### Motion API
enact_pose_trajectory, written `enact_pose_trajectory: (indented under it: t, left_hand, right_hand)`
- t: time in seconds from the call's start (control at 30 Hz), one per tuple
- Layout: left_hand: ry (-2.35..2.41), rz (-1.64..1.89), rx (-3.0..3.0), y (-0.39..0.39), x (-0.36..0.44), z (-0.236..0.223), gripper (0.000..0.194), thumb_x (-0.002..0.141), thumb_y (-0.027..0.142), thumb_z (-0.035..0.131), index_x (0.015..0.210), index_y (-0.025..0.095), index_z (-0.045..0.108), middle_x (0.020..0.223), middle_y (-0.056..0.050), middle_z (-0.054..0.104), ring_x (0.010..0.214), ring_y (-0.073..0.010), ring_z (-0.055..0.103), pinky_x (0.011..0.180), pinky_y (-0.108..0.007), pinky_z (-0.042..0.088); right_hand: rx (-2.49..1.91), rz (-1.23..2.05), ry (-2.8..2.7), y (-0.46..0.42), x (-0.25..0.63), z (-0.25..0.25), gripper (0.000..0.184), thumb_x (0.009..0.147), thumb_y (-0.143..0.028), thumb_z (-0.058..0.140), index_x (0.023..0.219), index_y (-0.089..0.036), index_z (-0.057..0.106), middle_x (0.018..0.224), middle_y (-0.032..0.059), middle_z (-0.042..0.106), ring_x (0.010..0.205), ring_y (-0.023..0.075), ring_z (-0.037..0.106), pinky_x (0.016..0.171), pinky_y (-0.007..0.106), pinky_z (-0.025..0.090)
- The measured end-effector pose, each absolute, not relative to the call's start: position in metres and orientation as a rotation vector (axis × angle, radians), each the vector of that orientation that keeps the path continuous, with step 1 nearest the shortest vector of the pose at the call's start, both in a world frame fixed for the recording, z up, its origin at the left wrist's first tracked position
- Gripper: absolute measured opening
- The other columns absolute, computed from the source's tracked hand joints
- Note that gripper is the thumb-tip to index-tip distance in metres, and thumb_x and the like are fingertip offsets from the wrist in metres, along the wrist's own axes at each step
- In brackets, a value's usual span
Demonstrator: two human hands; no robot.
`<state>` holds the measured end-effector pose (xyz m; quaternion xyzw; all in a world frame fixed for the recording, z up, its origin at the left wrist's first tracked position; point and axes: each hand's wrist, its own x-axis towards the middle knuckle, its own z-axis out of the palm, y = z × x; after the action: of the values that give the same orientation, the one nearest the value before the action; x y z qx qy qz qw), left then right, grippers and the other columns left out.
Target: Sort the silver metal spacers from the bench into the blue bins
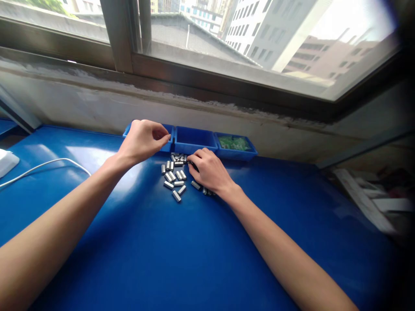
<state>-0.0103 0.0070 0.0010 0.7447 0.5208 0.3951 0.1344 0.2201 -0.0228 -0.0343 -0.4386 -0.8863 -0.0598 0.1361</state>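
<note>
Several small grey metal blocks (174, 176) lie scattered on the blue table (181, 250), just in front of a row of blue bins. My left hand (142, 140) hovers over the left blue bin (168, 144), fingers curled in a pinch; what it holds, if anything, is hidden. My right hand (209, 170) rests on the table at the right edge of the pile, fingers bent down onto the blocks, pinching at one near the middle blue bin (194, 140). A few blocks are hidden under this hand.
A right blue bin (235, 151) holds green parts. A white cable (45, 164) and a white device (6, 162) lie at the far left. A grey wall and window frame (207, 86) rise behind the bins. Cluttered white pieces (369, 198) lie off the table's right side.
</note>
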Motion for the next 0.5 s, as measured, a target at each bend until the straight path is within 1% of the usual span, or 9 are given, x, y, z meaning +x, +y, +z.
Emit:
enact_pose_trajectory:
  t: [0.17,0.27,0.37,0.5]
  left_hand:
    - [1.481,1.13,2.214,0.0056,-0.0074,0.0007,0.017,0.082,0.034,0.067,0.08,0.022,0.079,0.074,-0.001,0.077,0.07,-0.0187,0.071,0.068,-0.026,0.053]
    - [1.473,1.13,2.229,0.0054,-0.0072,0.0001,0.018,0.082,0.034,0.066,0.08,0.021,0.079,0.074,-0.001,0.077,0.07,-0.0185,0.071,0.068,-0.026,0.052]
    - [1.469,1.128,2.245,0.0044,-0.0058,-0.0006,0.018,0.083,0.033,0.066,0.081,0.02,0.079,0.075,-0.002,0.077,0.07,-0.019,0.071,0.068,-0.027,0.051]
    - [1.456,1.12,2.263,0.0034,-0.0043,-0.001,0.019,0.084,0.033,0.066,0.081,0.02,0.079,0.076,-0.002,0.077,0.07,-0.0189,0.071,0.067,-0.027,0.051]
  right_hand:
    - [-1.186,-0.204,-2.656,-0.0219,0.2204,-0.0315,0.021,0.098,-0.02,0.052,0.104,-0.015,0.071,0.1,0.013,0.068,0.097,0.0264,0.054,0.09,0.039,0.043]
    - [-1.15,-0.196,-2.693,-0.0214,0.2204,-0.03,0.019,0.098,-0.02,0.052,0.101,-0.015,0.07,0.1,0.0126,0.068,0.095,0.0254,0.055,0.089,0.038,0.043]
    - [-1.146,-0.163,-2.697,-0.0215,0.2205,-0.031,0.02,0.097,-0.016,0.05,0.099,-0.014,0.07,0.098,0.0128,0.069,0.092,0.0244,0.057,0.086,0.036,0.044]
    - [-1.125,-0.024,-2.623,-0.0213,0.2213,-0.033,0.022,0.096,-0.014,0.049,0.102,-0.014,0.071,0.097,0.0132,0.071,0.092,0.0242,0.063,0.084,0.035,0.047]
